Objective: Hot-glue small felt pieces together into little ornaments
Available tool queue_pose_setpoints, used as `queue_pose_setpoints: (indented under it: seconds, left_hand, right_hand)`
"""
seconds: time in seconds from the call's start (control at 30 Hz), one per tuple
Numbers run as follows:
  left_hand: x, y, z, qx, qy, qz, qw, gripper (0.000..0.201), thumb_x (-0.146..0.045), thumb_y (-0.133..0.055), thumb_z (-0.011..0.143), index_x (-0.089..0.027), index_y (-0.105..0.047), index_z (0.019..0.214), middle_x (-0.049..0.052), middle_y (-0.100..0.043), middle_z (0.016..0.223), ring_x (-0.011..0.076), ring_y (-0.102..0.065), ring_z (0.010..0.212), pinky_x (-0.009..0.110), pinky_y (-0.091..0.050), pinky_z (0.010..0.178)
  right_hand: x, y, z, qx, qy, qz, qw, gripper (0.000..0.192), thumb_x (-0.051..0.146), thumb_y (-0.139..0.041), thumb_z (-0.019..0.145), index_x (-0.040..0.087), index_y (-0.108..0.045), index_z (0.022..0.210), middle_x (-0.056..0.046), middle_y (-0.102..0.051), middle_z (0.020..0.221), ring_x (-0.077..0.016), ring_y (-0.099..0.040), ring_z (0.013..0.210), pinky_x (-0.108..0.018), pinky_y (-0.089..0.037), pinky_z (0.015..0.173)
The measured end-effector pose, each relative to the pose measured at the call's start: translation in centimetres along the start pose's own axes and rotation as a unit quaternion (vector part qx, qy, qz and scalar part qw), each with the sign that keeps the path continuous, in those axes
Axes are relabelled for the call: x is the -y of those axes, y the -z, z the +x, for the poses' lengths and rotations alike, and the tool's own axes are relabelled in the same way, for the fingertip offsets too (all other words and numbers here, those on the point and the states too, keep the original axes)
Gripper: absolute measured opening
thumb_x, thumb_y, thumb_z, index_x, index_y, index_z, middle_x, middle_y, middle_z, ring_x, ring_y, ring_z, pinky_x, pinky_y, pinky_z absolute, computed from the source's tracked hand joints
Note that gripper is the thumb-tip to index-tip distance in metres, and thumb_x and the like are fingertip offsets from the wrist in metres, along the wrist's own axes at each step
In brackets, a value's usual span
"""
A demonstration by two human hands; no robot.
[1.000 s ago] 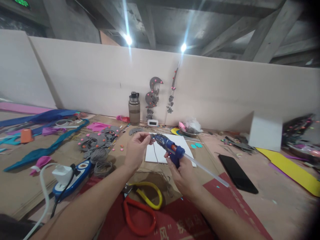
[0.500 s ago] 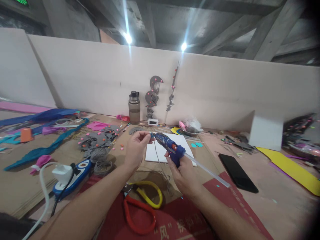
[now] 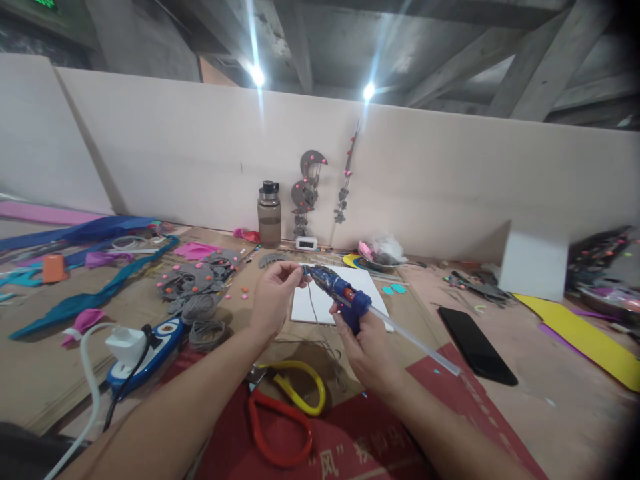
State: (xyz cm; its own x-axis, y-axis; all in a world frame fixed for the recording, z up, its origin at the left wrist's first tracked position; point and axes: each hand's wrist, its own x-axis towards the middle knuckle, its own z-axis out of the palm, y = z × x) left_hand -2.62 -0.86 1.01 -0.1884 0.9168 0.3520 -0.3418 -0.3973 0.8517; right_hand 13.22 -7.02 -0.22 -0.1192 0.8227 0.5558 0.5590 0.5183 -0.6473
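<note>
At the bottom centre of the frame, scissors with a red and a yellow handle loop [image 3: 283, 417] lie on a red sheet [image 3: 375, 433]. Just above, at mid-frame, the right hand [image 3: 367, 350] is closed around the grip of a blue glue gun [image 3: 340, 293], whose clear glue stick [image 3: 417, 343] juts toward the lower right. The left hand [image 3: 273, 300] pinches a thin grey cord [image 3: 317, 320] right at the gun's nozzle, fingers drawn together; the cord hangs down between the hands. Left of them sits a blue-and-white power strip [image 3: 150, 347]. Right lies a black phone [image 3: 477, 347]. Behind the gun rests a white board [image 3: 325, 303]; farther back, a bottle [image 3: 269, 215] stands against the wall.
</note>
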Motion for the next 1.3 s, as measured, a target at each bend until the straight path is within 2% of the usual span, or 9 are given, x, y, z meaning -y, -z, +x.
queue_pose_setpoints:
  seconds: [0.73,1.3]
  left_hand:
    - [0.44,0.23,0.14,-0.006,-0.004,-0.032,0.999,0.016,-0.026,-0.066,0.072,-0.014,-0.058,0.079,-0.001,-0.059,0.069,0.0099,-0.059,0.062,0.023,-0.045,0.063]
    - [0.14,0.01,-0.03,-0.004,0.006,-0.014,1.000,0.017,-0.027,-0.067,0.071,-0.014,-0.058,0.078,-0.001,-0.059,0.069,0.0092,-0.057,0.061,0.023,-0.044,0.063]
  right_hand:
    - [-0.16,-0.12,0.02,-0.001,-0.005,-0.008,1.000,0.033,0.036,-0.043,0.089,0.016,-0.053,0.112,-0.011,-0.063,0.097,-0.0221,-0.059,0.090,-0.036,-0.047,0.080]
    - [0.04,0.02,-0.05,0.001,-0.005,-0.009,1.000,0.032,0.035,-0.044,0.088,0.017,-0.052,0.114,-0.010,-0.062,0.096,-0.0216,-0.058,0.087,-0.035,-0.046,0.079]
